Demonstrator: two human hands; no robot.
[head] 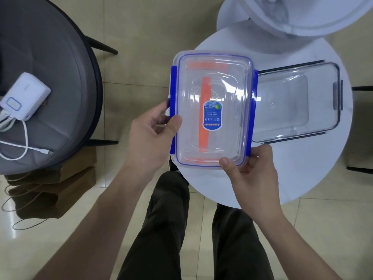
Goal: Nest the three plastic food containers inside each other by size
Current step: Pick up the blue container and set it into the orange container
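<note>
Head view: the only view; it looks down past the person's legs onto a round white table [314,174].
Left hand [149,136]: clamped on the left long side of the blue-clipped container [214,108], thumb on the lid by the blue side clip, fingers curled underneath.
Right hand [252,174]: clamped on the near right corner of the same container, thumb on the lid rim, fingers below.
Where the container is: held level in the air over the table's left edge, covering the left end of the grey-clipped container [298,104].
Contents: an orange-clipped container [205,116] shows through the clear lid, already nested inside.
Long axis: runs away from the person, short sides near and far; the lid and blue label face up at the camera.
Grey-clipped container: open and lidless on the table, long axis across the table towards its right edge, at right angles to the held one.
Risk, orientation: lowered as it is, the held box would sit crosswise on the rim; I judge it needs a quarter turn.
Risk, clips: the blue clips stick out sideways and may catch the rim.
Risk, placing: hanging over the table's edge, a slip from the corner grip could drop it to the floor.
</note>
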